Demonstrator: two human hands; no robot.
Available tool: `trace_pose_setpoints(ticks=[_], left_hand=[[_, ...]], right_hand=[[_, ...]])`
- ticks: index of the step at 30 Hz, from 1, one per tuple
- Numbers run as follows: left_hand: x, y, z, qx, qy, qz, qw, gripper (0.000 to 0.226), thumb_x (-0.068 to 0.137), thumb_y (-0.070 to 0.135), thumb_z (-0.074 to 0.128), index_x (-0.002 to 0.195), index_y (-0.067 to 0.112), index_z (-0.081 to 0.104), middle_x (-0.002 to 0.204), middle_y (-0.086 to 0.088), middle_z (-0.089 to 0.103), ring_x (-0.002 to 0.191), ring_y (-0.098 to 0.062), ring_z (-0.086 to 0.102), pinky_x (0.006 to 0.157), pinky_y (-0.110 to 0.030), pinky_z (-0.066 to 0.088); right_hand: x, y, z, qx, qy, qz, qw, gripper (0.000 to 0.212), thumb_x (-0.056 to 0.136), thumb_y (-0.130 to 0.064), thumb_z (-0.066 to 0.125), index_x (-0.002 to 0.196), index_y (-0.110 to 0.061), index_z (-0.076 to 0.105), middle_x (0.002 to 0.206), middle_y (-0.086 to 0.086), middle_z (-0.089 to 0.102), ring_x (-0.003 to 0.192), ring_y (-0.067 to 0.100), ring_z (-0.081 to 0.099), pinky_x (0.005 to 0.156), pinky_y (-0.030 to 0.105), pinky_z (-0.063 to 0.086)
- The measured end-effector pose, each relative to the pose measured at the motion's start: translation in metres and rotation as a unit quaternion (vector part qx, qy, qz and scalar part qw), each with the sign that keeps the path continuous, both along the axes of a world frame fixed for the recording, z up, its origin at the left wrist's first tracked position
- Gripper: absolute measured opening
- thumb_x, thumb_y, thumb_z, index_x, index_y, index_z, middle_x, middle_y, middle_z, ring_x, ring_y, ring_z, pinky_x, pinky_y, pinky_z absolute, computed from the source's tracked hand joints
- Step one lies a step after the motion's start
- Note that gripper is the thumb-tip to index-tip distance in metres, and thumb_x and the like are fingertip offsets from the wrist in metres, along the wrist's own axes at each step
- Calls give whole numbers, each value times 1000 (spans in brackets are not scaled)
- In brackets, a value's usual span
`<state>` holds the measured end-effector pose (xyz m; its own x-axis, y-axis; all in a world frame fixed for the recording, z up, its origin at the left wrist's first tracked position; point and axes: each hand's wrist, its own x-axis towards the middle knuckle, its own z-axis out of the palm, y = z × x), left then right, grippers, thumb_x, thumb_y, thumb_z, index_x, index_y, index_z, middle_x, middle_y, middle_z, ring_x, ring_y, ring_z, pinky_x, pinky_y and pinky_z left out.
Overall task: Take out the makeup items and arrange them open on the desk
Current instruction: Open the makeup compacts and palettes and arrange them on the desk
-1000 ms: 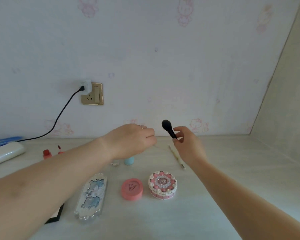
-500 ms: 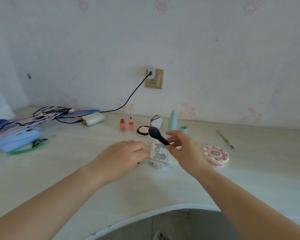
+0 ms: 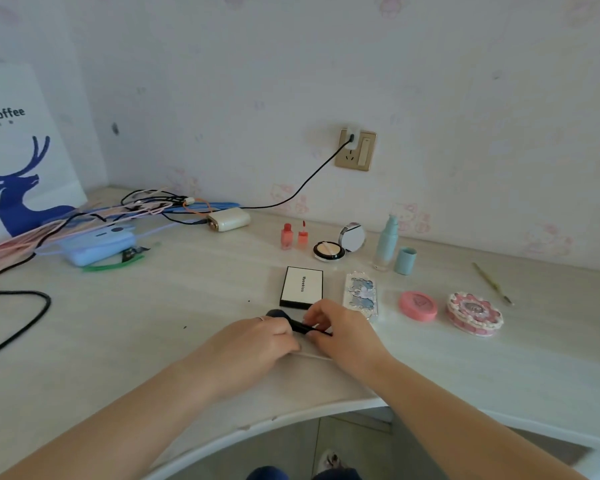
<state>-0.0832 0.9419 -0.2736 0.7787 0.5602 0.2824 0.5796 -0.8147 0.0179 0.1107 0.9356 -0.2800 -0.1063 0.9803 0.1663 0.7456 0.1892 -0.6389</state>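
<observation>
My right hand grips the handle of a black makeup brush low over the desk front. My left hand curls against the brush near its dark head. Behind them lie a black-and-white palette box, a blue ornate palette, a pink round compact and a cake-shaped case, all shut. Further back stand two red lip tints, an open cushion compact with its mirror up, and a teal bottle with its cap beside it.
A thin stick lies at the right. Tangled cables, a cream power bank and a blue device fill the back left, beside a paper bag. The desk's curved front edge runs just under my forearms.
The view swung left and down. Both hands came down from mid-air to the desk front, and the brush went from upright to nearly flat, with my left hand now on it.
</observation>
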Motion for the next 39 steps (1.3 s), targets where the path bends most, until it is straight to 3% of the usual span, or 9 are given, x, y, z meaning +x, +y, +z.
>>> trace_pose_setpoints(ticks=[6,9,11,13,18,26,32,35,39], left_hand=[[1,3,-7,25,-10,-6,1000,30,68,8,71,93,25,70,83,3,64,70,-20,62,50,-24,51],[-2,5,-10,-13,-29,20,999,29,82,12,59,107,23,68,101,2,64,86,-21,62,67,-28,52],[-10,10,-12,-36,-40,39,998,29,90,24,51,117,26,62,115,6,59,101,-18,57,81,-27,46],[-18,13,-13,-48,-41,54,997,28,93,30,48,117,30,60,118,12,55,106,-13,53,85,-23,41],[-23,15,-13,-59,-42,74,995,26,96,30,44,115,33,61,113,15,56,106,-8,51,84,-19,39],[-19,13,-11,-54,-42,74,995,27,96,29,45,116,30,62,116,11,57,107,-11,52,82,-18,35],[-18,10,-5,-61,-65,80,993,36,93,33,49,129,30,52,118,14,55,110,-7,51,89,-20,40],[-10,10,6,-67,-110,75,989,32,91,34,54,122,30,57,107,17,58,101,-4,54,83,-19,44],[20,16,28,-78,-160,59,982,22,88,29,59,110,28,65,95,20,56,90,4,54,74,-8,38]], right_hand=[[-4,3,0,3,-23,19,1000,23,84,-12,61,105,-22,61,101,-8,66,91,4,58,75,5,39],[1,3,-2,2,-44,24,999,28,84,-18,64,111,-24,60,103,-12,62,92,2,55,72,3,36],[9,1,-3,0,-68,15,998,32,83,-25,66,115,-27,60,104,-13,60,95,2,53,79,9,38],[19,-2,-5,-1,-82,3,997,32,82,-30,67,114,-30,61,103,-11,60,95,4,54,83,15,42],[24,-2,-6,5,-77,-19,997,19,83,-31,66,102,-30,65,98,-9,62,88,4,56,78,15,42],[12,4,-8,17,-83,-9,996,21,85,-29,64,105,-26,66,102,-5,61,91,7,56,80,16,42],[18,2,-7,30,-41,-18,999,24,83,-35,65,107,-32,61,95,-15,56,89,1,53,70,5,36],[26,-2,0,48,-6,-35,998,23,84,-34,65,107,-33,61,98,-15,58,89,-4,52,74,8,37],[50,-10,17,69,20,-56,996,20,83,-34,67,103,-34,62,97,-18,60,90,-6,54,74,6,40]])
